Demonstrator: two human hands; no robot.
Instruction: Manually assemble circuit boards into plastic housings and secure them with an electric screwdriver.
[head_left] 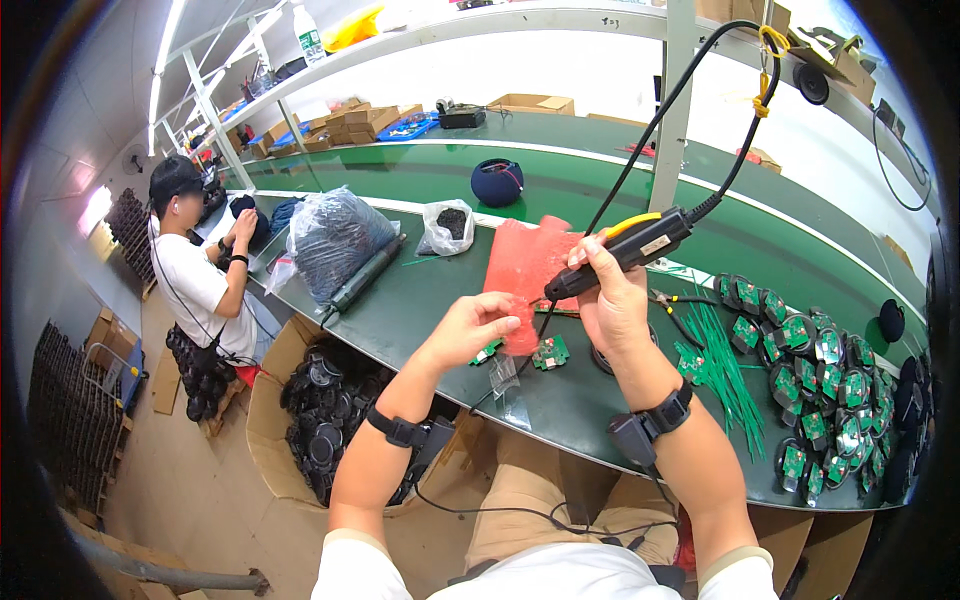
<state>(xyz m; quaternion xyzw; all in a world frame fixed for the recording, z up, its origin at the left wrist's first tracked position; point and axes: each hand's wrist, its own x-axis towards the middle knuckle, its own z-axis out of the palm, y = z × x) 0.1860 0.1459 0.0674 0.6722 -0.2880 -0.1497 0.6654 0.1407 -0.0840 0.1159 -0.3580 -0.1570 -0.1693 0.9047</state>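
My right hand [612, 298] is wrapped round a black electric screwdriver [630, 250] with a yellow lever, tilted down to the left, its cable rising overhead. My left hand [474, 328] is beside the screwdriver's tip, thumb and fingers brought together; whatever they pinch is too small to make out. Behind both hands lies red bubble wrap [520, 262] on the green bench. Under the tip sits a small green circuit board [550, 352], and another board [487, 352] is partly hidden by my left hand. Diagonal pliers [682, 318] lie right of my right hand.
Green cable ties [728, 372] and a heap of round black parts with circuit boards [830, 385] lie at the right. A stuffed plastic bag [340, 240] stands left. Below is a carton [268, 450] of black parts. A co-worker [200, 270] stands at far left.
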